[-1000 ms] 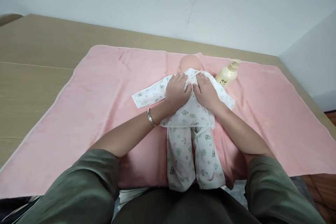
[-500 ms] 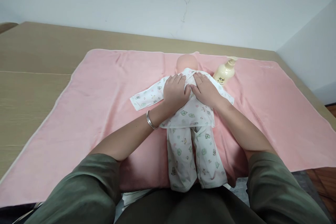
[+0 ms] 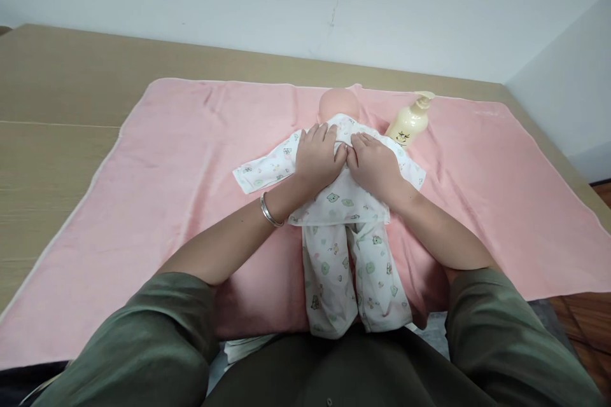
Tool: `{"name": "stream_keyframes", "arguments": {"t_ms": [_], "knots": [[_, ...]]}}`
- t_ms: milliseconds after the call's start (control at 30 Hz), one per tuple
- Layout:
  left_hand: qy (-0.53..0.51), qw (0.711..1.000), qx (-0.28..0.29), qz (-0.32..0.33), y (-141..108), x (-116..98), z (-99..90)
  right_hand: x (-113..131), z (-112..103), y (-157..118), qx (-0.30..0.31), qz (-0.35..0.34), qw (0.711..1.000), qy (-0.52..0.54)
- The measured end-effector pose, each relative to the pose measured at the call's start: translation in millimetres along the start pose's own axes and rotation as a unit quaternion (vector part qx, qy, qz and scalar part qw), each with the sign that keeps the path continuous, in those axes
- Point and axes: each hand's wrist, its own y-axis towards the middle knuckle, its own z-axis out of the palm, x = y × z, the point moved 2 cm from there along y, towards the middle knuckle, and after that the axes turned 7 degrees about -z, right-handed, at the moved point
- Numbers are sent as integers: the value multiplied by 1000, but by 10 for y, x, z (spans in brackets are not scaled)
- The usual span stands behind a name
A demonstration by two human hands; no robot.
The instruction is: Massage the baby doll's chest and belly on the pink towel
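Doll [image 3: 347, 216]: bald pinkish head [image 3: 338, 103], white shirt [image 3: 351, 189] & pants [image 3: 356, 280] w/ small green/pink prints. Lies at tabletop's near edge, approx. midway along, head twd far edge, one sleeve stretched twd L end. Pink blanket [image 3: 501, 203] under it; bare tabletop [image 3: 57, 159] shows along far edge & at L end. White wall [image 3: 214, 0] behind, w/ crack; brown floor [image 3: 587, 324] past near R corner. Cream pump bottle [image 3: 409, 124] on blanket, just beside other sleeve, nearer far edge. L hand [image 3: 319, 156] & R hand [image 3: 375, 166] rest on shirt, hiding its upper middle; fingers of each close together, can't tell if pinching cloth. Silver bangle [image 3: 270, 210] on L wrist.
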Motion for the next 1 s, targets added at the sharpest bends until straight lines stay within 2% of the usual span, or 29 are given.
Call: {"name": "stream_keyframes", "arguments": {"t_ms": [167,267,400,533,667,800,1000], "knots": [[2,998,-10,67,-20,-41,3,-215,104,146,16,-5,998,55],[-19,999,-21,37,-10,-9,36,-212,108,163,21,1,999,38],[-33,999,-13,-22,16,37,63,-20,-4,55,31,9,999,-28],[-33,999,-37,15,-1,20,29,101,-73,-13,35,-11,996,-85],[-33,996,-66,46,-40,3,12,-43,15,75,46,0,999,-16],[-51,998,-39,4,-32,31,36,-195,138,137,26,12,999,38],[-61,998,-17,-15,-13,56,58,-189,192,99,14,16,999,43]]}}
